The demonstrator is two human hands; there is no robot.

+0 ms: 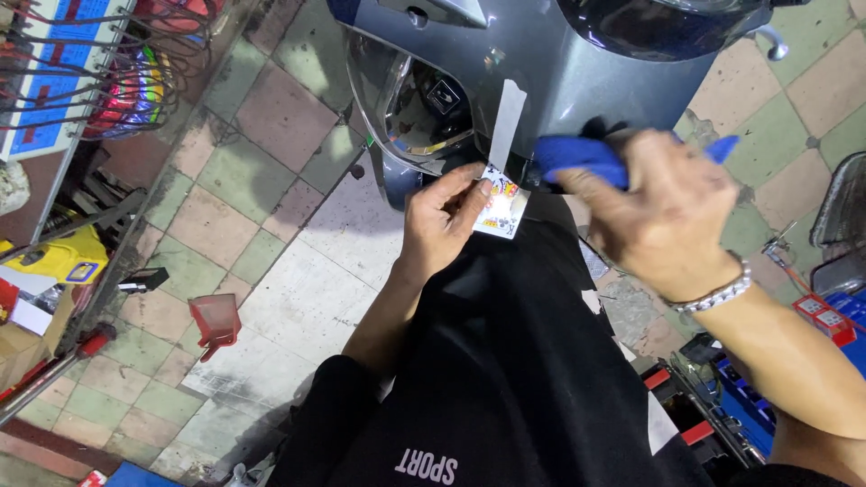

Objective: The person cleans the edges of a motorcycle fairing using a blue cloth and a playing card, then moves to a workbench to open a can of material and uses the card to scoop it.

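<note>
Pinching a half-peeled sticker [502,209] below the scooter panel [577,81], left hand [442,221]; right hand [663,221] grips blue cloth [577,158], sticker unapplied.

Blue cloth [577,158] partly hidden under right hand [663,212]; scooter [559,72] cut off.

A small white sticker sheet [502,213] with red, yellow and blue printing is pinched in the left hand [442,221], a pale backing strip [507,122] rising from it against the grey scooter panel [550,77]. A crumpled blue cloth [582,158], gripped by the right hand [663,216], presses on the panel just right of it.
</note>
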